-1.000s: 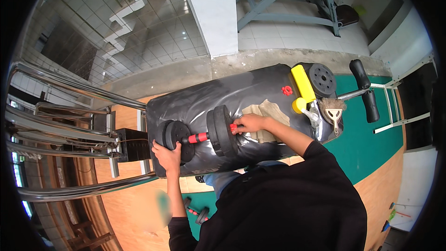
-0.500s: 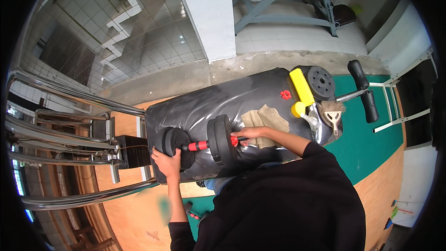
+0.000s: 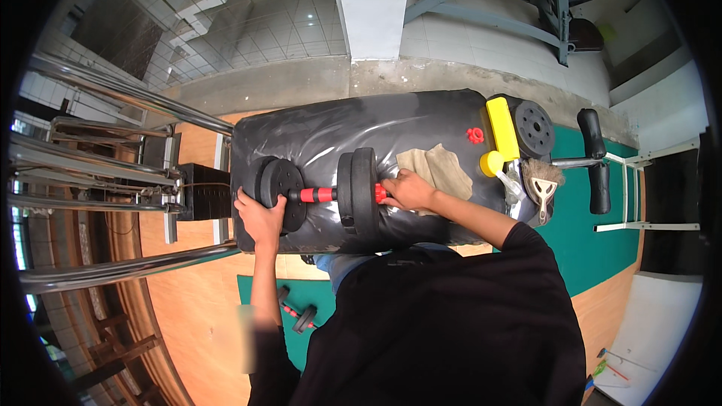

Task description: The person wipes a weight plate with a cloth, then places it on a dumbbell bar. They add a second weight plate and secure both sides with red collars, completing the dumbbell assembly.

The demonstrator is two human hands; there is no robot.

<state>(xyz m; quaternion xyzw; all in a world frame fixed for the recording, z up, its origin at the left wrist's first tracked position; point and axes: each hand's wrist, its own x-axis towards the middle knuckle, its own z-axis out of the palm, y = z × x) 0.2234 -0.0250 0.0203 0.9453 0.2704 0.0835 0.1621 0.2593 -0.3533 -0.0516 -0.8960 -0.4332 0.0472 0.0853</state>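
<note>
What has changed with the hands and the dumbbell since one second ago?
Little has changed. The right hand has slid slightly along the red collar toward the right plates of the dumbbell. The left hand keeps holding the left plates. The dumbbell stays lying on the black padded bench, the beige cloth beside it.

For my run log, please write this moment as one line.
left hand: grips left plates | right hand: at right end of dumbbell | dumbbell: lying on black padded bench | tan cloth: beside right hand
</note>
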